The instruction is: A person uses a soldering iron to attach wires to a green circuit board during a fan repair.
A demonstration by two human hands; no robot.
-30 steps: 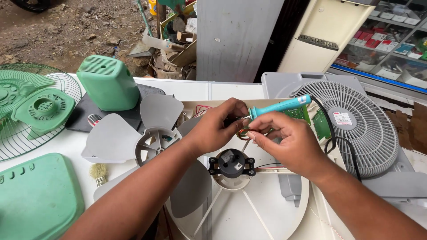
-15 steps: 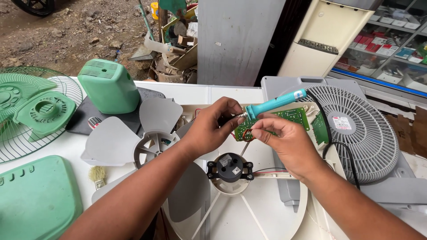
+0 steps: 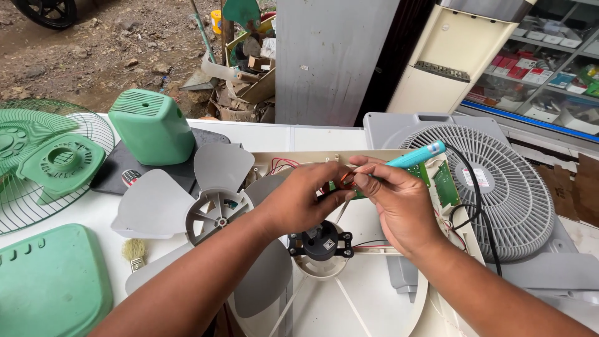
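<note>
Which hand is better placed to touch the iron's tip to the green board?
Right, likely. The right hand grips the teal soldering iron with its tip at the green circuit board, while the left hand pinches something at the board's edge.

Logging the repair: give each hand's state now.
Left hand: closed, pinching at the green circuit board.
Right hand: closed on the teal soldering iron.

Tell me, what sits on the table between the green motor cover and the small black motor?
In the head view, the grey fan blade lies between the green motor cover and the small black motor; the left hand reaches over its edge.
</note>
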